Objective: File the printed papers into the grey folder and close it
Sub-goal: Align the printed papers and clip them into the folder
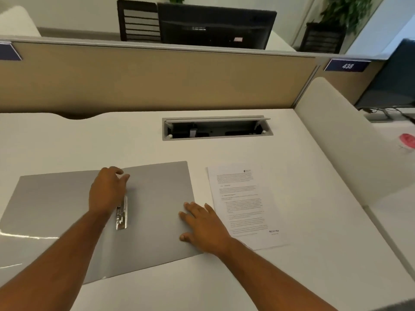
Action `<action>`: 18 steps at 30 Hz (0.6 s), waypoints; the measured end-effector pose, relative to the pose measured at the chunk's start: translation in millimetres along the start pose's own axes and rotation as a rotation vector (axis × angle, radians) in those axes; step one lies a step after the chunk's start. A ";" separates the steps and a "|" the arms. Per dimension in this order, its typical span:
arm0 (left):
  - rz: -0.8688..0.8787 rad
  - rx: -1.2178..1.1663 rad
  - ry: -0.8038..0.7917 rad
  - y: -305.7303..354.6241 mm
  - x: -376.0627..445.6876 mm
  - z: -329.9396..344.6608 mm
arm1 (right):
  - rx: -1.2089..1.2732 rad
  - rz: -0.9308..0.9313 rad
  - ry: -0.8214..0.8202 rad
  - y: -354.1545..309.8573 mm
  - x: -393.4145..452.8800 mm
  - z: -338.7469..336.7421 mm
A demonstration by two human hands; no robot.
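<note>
The grey folder (157, 189) lies spread open and flat on the white desk, its metal clip (122, 215) along the middle fold. My left hand (107, 190) rests on the fold at the clip's top end, fingers bent and holding nothing. My right hand (202, 223) lies flat with fingers apart on the folder's right edge. The printed papers (242, 205) sit in a stack on the desk just to the right of the folder, touching neither hand.
An open cable tray (216, 129) is sunk into the white desk (292, 277) behind the folder. A beige partition (157, 84) closes the back, a white divider (341, 140) the right. A pink object (407, 140) lies on the neighbouring desk.
</note>
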State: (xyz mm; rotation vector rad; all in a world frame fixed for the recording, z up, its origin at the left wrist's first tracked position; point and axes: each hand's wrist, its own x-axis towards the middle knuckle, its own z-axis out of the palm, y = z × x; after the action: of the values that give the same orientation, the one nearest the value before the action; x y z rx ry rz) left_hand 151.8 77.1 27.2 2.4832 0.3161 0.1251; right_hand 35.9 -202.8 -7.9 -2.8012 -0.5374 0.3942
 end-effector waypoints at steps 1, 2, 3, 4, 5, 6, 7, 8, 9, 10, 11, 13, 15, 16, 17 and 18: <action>0.066 -0.009 0.018 9.4 -8.0 4.2 | 0.013 0.005 0.025 -0.7 1.1 -2.7; 0.142 -0.011 0.021 20.7 -18.0 10.5 | 0.026 0.009 0.070 -0.6 1.7 -6.0; 0.218 -0.008 0.004 33.5 -30.2 18.8 | 0.038 0.020 0.130 1.0 1.0 -10.1; 0.289 -0.005 -0.033 46.6 -44.3 28.6 | 0.050 0.046 0.203 4.8 -1.1 -15.1; 0.356 0.003 -0.086 59.9 -59.9 39.9 | 0.066 0.089 0.290 11.6 -4.5 -20.5; 0.417 0.016 -0.150 71.9 -76.3 51.7 | 0.081 0.152 0.386 21.2 -9.6 -26.1; 0.467 0.031 -0.217 83.1 -92.8 63.1 | 0.091 0.233 0.475 33.4 -15.8 -32.0; 0.513 0.039 -0.278 93.3 -108.2 73.8 | 0.094 0.328 0.544 47.0 -23.0 -37.9; 0.560 0.040 -0.336 102.5 -122.0 84.2 | 0.090 0.431 0.586 61.7 -30.6 -43.5; 0.605 0.043 -0.392 111.1 -133.9 93.9 | 0.080 0.542 0.598 76.1 -38.6 -48.5; 0.632 0.059 -0.446 119.2 -143.6 102.5 | 0.066 0.657 0.588 89.2 -46.5 -53.1; 0.642 0.138 -0.530 133.1 -156.5 116.5 | 0.072 0.866 0.531 111.8 -62.2 -58.5; 0.652 0.225 -0.585 141.7 -162.1 125.7 | 0.128 1.021 0.438 128.1 -74.6 -60.1; 0.653 0.259 -0.609 143.2 -163.3 129.2 | 0.159 1.073 0.397 134.4 -79.0 -59.5; 0.649 0.288 -0.627 143.3 -164.3 132.0 | 0.187 1.109 0.369 139.0 -81.7 -58.2; 0.642 0.312 -0.638 142.5 -165.0 134.4 | 0.205 1.131 0.353 142.3 -83.2 -56.5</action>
State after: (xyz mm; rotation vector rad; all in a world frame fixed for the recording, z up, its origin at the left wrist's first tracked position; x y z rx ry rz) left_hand 42.2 -153.1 2.7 2.6715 -0.7811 -0.4814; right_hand 24.7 -374.5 19.3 -2.5836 1.1294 0.1114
